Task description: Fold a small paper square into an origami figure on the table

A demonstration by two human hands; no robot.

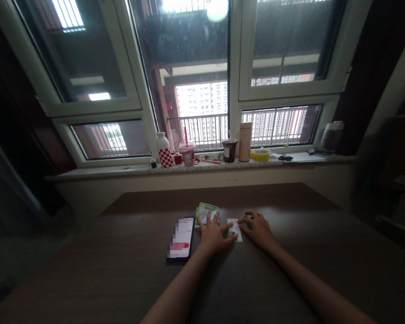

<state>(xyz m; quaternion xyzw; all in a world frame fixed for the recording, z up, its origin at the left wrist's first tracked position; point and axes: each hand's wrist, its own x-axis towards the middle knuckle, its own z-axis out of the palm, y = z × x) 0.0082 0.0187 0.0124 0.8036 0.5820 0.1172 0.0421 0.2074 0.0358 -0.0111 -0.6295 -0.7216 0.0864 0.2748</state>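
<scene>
My left hand [214,234] lies with its fingers spread, the fingertips over a small pile of green-edged cards [208,209]. Its thumb reaches right, to the lower part of a smaller white and green card [234,227] on the table. At that card's right edge rests my right hand [256,227], fingers apart and bent a little, its fingertips touching or very near the card. Left of the pile lies a smartphone [181,238] with a lit screen, partly blurred out. The print on the cards is too small to read.
The dark brown table [121,279] meets a windowsill [202,169] at the back. On the sill stand a checkered bottle [164,150], a pink drink cup [188,154], a dark drink cup [229,150], a tan flask [245,141], yellow tape [260,155] and scissors [285,158].
</scene>
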